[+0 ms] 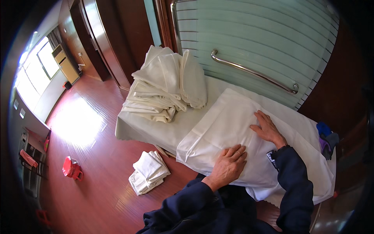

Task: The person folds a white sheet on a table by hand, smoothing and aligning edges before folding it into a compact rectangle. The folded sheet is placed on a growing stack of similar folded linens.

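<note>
A white cloth (216, 128) lies spread over a table draped with a pale tablecloth (163, 134). My left hand (229, 165) rests palm down on this cloth near the table's front edge, fingers slightly bent. Farther back and to the right, my right hand (267, 128) lies on the same cloth with thumb and fingers apart. Neither hand grasps anything that I can see. Part of the cloth hangs over the front edge. At the table's left end stands a heap of folded cream cloths (166, 84).
Folded white cloths (150, 169) lie on the wooden floor, with a red stool-like object (71, 168) farther left. Behind the table is a glass door with a metal handle (254, 69). Blue and purple fabric items (327, 139) sit at the table's right end.
</note>
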The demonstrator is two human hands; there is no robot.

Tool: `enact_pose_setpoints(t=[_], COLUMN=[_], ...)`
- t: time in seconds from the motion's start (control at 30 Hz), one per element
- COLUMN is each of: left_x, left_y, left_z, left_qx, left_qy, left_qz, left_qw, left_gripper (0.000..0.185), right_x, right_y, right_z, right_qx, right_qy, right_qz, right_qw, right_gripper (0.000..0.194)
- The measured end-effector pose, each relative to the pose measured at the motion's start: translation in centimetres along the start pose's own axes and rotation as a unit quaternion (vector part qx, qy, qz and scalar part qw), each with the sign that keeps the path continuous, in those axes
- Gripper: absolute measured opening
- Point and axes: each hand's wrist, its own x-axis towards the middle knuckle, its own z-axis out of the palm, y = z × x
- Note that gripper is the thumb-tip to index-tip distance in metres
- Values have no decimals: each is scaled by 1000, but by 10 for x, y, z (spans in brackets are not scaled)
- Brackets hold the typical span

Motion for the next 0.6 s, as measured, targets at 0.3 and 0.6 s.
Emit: enact_pose_setpoints(t=[0.3, 0.6], left_x=[-1, -11], left_y=[-3, -5], left_z=[0, -8], left_qx=[-6, -15], left_qy=[7, 17], left_qz=[8, 4], left_qw=[1000, 1000], left_gripper=[32, 33], right_x=[-44, -113], right_y=[-39, -73], right_z=[15, 17], right_qx=[-27, 53], right_qy=[16, 52], right_qz=[-58, -94], right_qw=[998, 993], right_gripper=[66, 61])
